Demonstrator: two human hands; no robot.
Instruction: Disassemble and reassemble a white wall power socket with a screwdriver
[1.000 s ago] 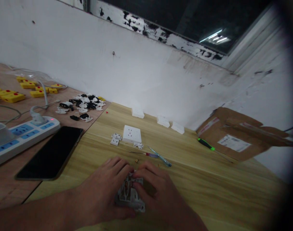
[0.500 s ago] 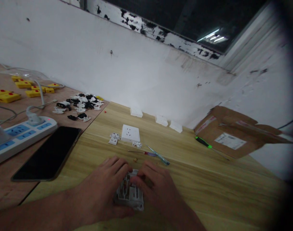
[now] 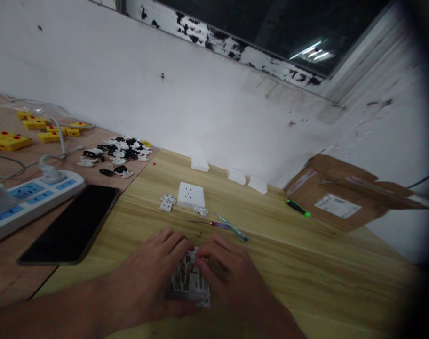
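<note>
An opened white socket housing [image 3: 191,287], its inner side with copper-coloured parts facing up, lies low in the middle of the view. My left hand [image 3: 147,273] grips it, with the fingers over its far left edge and the thumb along the near edge. At its upper right, my right hand [image 3: 232,273] is closed with thumb and index finger pinched together over the housing; anything between those fingertips is too small to make out. Small brass pieces [image 3: 198,233] lie just beyond the hands.
Beyond the hands are two screwdrivers [image 3: 235,229], a white socket [image 3: 190,194] and small white parts [image 3: 167,203]. A phone [image 3: 69,226] and power strip [image 3: 34,200] lie left. A green-black screwdriver [image 3: 298,208] leans by a cardboard box [image 3: 341,197] at right.
My right thumb and fingertips have shifted slightly right and up over the housing, showing a little more of its inside. My left hand keeps its grip.
</note>
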